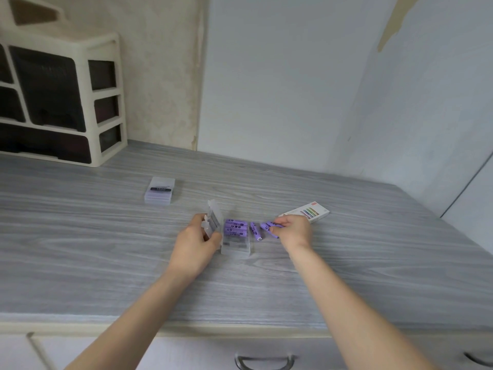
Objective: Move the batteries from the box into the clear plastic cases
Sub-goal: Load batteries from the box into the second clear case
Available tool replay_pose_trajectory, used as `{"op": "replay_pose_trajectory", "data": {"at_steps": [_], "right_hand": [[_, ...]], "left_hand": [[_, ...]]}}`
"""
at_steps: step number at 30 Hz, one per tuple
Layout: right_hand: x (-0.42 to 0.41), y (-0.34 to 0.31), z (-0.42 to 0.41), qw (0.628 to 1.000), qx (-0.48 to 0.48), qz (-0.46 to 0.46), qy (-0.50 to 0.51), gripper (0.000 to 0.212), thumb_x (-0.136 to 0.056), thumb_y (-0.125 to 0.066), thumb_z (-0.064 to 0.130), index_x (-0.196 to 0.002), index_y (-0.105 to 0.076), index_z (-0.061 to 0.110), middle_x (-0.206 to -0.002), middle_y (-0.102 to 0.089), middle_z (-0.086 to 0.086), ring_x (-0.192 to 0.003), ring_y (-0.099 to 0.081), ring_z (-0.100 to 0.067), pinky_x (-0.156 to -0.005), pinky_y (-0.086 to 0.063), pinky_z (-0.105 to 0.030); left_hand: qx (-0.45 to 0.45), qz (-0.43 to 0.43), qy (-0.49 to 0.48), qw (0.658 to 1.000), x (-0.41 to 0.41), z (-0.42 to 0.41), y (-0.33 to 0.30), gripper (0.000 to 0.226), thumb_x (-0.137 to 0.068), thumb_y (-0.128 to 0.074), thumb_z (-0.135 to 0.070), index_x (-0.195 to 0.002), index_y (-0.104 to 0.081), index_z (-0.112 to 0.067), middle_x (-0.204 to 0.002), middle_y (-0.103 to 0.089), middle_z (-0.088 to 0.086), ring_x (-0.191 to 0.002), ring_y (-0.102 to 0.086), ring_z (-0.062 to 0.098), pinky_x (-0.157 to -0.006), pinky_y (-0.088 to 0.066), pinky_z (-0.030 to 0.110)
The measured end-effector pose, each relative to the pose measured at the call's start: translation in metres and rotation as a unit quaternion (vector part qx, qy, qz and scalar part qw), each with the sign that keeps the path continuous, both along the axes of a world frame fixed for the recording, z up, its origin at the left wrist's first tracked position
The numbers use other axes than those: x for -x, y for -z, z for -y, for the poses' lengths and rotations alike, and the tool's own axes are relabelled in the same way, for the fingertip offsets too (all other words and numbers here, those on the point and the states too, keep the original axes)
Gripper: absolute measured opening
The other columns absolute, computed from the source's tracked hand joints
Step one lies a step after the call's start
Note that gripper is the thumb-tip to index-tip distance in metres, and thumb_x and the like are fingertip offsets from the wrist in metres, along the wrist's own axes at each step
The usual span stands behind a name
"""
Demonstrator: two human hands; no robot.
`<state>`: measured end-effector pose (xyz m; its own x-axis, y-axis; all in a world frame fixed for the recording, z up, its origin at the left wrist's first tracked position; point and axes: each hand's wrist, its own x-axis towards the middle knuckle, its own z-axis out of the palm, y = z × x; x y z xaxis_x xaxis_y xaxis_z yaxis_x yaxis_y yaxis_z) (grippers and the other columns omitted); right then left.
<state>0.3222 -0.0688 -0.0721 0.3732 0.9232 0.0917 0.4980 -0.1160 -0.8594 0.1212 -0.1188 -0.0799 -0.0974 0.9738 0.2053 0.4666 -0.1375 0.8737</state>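
Gripping the raised lid of the open clear case (234, 240), the left hand (196, 243) steadies it on the grey table (106, 249); three purple batteries (235, 228) lie side by side in its far half. Just right of the case, one loose battery (255, 231) rests on the table, and the right hand (293, 232) pinches another battery (272, 224). Beyond the right hand lies the white battery box (306, 210), and farther left a closed clear case (159, 190).

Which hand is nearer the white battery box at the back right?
Right. The right hand lies just in front of the battery box, pinching purple batteries; the left hand holds the open clear case, farther left.
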Motion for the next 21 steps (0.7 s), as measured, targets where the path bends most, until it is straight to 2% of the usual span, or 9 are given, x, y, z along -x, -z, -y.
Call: {"op": "replay_pose_trajectory", "data": {"at_steps": [5,8,11,14,17,21], "right_hand": [[0.0,0.001,-0.002,0.999,-0.011,0.01,0.031,0.02,-0.074,-0.065,-0.003,-0.091,-0.072,0.002,-0.096,-0.073,-0.014,-0.094,-0.067,-0.028,-0.084,-0.051,-0.033],[-0.001,0.002,-0.002,0.999,-0.023,0.008,0.045,0.019,-0.074,-0.063,-0.002,-0.089,-0.073,0.005,-0.095,-0.073,-0.013,-0.09,-0.066,-0.026,-0.08,-0.05,-0.03],[0.001,-0.004,0.001,0.998,-0.055,0.008,0.043,0.015,-0.076,-0.063,-0.001,-0.086,-0.072,0.004,-0.088,-0.072,-0.011,-0.076,-0.061,-0.019,-0.071,-0.046,-0.024],[0.009,-0.011,0.008,0.996,-0.085,-0.02,-0.011,0.013,-0.078,-0.065,-0.002,-0.089,-0.071,0.002,-0.08,-0.067,-0.005,-0.064,-0.058,-0.008,-0.06,-0.045,-0.01],[0.02,-0.009,0.014,0.991,-0.096,-0.002,-0.091,0.015,-0.074,-0.069,-0.002,-0.087,-0.071,0.004,-0.073,-0.065,0.002,-0.059,-0.058,0.003,-0.064,-0.046,-0.013],[0.033,-0.002,0.018,0.984,-0.082,0.027,-0.158,0.017,-0.071,-0.074,0.004,-0.079,-0.069,0.018,-0.067,-0.061,0.012,-0.053,-0.055,0.011,-0.061,-0.045,-0.009]], "left_hand": [[0.002,-0.004,-0.002,1.0,0.0,0.001,0.0,0.024,-0.084,-0.055,-0.014,-0.108,-0.054,-0.015,-0.069,-0.061,0.0,-0.061,-0.052,0.007,-0.05,-0.036,0.021],[0.002,-0.003,-0.001,1.0,0.0,0.001,0.0,0.023,-0.084,-0.055,-0.014,-0.106,-0.054,-0.015,-0.066,-0.059,-0.001,-0.06,-0.052,0.008,-0.049,-0.035,0.022],[0.002,-0.003,0.0,1.0,0.0,0.001,-0.001,0.02,-0.084,-0.055,-0.014,-0.103,-0.053,-0.017,-0.065,-0.058,-0.003,-0.059,-0.051,0.007,-0.048,-0.034,0.019],[0.0,-0.002,0.001,1.0,0.0,0.001,-0.001,0.021,-0.083,-0.055,-0.013,-0.104,-0.053,-0.017,-0.064,-0.057,-0.003,-0.058,-0.051,0.007,-0.048,-0.034,0.02],[-0.001,-0.002,0.001,1.0,0.0,0.001,0.0,0.023,-0.083,-0.055,-0.013,-0.107,-0.054,-0.015,-0.065,-0.058,-0.002,-0.059,-0.052,0.007,-0.049,-0.034,0.021],[-0.002,-0.002,-0.008,1.0,0.0,0.0,0.0,0.025,-0.082,-0.056,-0.013,-0.107,-0.055,-0.014,-0.067,-0.061,0.002,-0.059,-0.051,0.007,-0.05,-0.035,0.019]]}}
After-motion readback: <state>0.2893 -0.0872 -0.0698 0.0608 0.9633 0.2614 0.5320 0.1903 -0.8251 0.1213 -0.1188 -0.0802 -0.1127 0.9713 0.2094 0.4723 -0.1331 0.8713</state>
